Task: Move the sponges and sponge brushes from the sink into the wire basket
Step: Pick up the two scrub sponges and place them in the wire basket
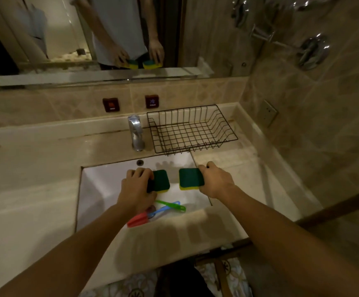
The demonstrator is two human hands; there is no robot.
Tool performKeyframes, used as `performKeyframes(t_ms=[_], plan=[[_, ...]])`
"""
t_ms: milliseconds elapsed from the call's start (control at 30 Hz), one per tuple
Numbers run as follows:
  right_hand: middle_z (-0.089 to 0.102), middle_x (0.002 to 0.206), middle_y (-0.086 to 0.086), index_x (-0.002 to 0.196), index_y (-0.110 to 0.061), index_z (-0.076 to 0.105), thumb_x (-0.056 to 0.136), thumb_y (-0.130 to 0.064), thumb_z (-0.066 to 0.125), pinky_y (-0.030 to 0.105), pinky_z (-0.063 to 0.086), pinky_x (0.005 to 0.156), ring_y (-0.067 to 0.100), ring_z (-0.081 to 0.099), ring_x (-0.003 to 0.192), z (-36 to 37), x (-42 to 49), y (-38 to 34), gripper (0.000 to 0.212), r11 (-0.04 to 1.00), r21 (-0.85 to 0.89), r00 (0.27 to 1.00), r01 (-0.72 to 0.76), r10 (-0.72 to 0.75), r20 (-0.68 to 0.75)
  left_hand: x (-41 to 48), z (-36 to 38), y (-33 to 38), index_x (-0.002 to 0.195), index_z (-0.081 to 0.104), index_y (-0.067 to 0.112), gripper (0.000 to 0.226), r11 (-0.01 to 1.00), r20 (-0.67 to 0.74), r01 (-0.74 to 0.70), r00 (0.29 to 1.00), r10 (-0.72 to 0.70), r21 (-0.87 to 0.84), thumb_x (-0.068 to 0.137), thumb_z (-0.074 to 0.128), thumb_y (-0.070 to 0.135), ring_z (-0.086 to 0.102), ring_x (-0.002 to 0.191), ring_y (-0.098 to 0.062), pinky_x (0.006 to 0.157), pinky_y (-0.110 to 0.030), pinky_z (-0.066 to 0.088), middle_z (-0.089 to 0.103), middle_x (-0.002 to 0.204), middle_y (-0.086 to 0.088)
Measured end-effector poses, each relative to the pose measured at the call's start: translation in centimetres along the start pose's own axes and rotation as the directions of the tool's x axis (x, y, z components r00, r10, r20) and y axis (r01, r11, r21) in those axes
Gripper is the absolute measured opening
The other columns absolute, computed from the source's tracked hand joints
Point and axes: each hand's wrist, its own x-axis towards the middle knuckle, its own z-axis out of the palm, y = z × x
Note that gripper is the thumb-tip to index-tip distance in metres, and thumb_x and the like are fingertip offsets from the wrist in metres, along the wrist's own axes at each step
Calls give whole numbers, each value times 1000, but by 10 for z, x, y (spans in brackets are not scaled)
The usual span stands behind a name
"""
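My left hand (136, 187) grips a green-and-yellow sponge (161, 181) above the white sink (98, 185). My right hand (216, 181) grips a second green-and-yellow sponge (190, 178) beside it, over the sink's right side. Below my left hand, in the sink, lie a red sponge brush (137, 219), a blue-handled brush (165, 207) and a green-handled brush (170, 205), their handles crossing. The black wire basket (192, 129) stands on the counter behind the sink, to the right of the tap, with nothing in it.
A chrome tap (136, 132) rises behind the sink, just left of the basket. A beige counter (28, 168) surrounds the sink. A mirror (88, 35) hangs above the back wall. The tiled side wall (313, 125) on the right carries chrome fittings (311, 50).
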Motion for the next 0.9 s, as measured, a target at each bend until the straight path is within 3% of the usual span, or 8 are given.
performKeyframes(t_ms=[167, 333, 533, 700, 900], plan=[[52, 106, 6, 130, -27, 47, 75, -33, 71, 35, 51, 71, 28, 59, 94, -11, 33, 19, 60, 999, 40, 1000, -23, 24, -6, 38, 0, 13, 105, 48, 26, 42, 999, 19, -34, 999, 34, 17, 68, 68, 30, 42, 110, -26, 92, -43, 37, 53, 122, -3], [53, 117, 4, 135, -33, 46, 75, -32, 71, 34, 52, 72, 25, 58, 99, -26, 85, 34, 65, 995, 94, 997, 17, -11, -70, 87, 0, 19, 105, 49, 23, 42, 997, -5, -79, 997, 79, -18, 67, 67, 29, 41, 114, -28, 97, -45, 32, 51, 122, -6], [48, 130, 6, 141, -31, 40, 78, -31, 70, 42, 57, 79, 29, 57, 107, -38, 174, 39, 70, 990, 120, 995, 79, -71, -66, 148, 18, 18, 104, 48, 25, 41, 1000, -35, -17, 999, 16, -23, 68, 65, 30, 39, 110, -25, 94, -43, 33, 53, 121, -3], [43, 142, 9, 139, -30, 44, 77, -23, 71, 41, 56, 81, 30, 55, 115, -31, 252, 45, 69, 979, 152, 990, 138, -138, -12, 192, 38, 11, 98, 46, 28, 36, 999, -108, 46, 993, -47, -15, 67, 62, 36, 39, 102, -21, 82, -36, 33, 54, 114, -1], [54, 133, 10, 131, -30, 53, 78, -22, 71, 44, 56, 88, 28, 54, 117, -19, 325, 45, 57, 949, 234, 977, 210, -211, -19, 224, 48, 1, 98, 52, 22, 35, 994, -157, 99, 982, -106, -49, 67, 64, 32, 41, 99, -21, 81, -40, 44, 57, 108, -2]])
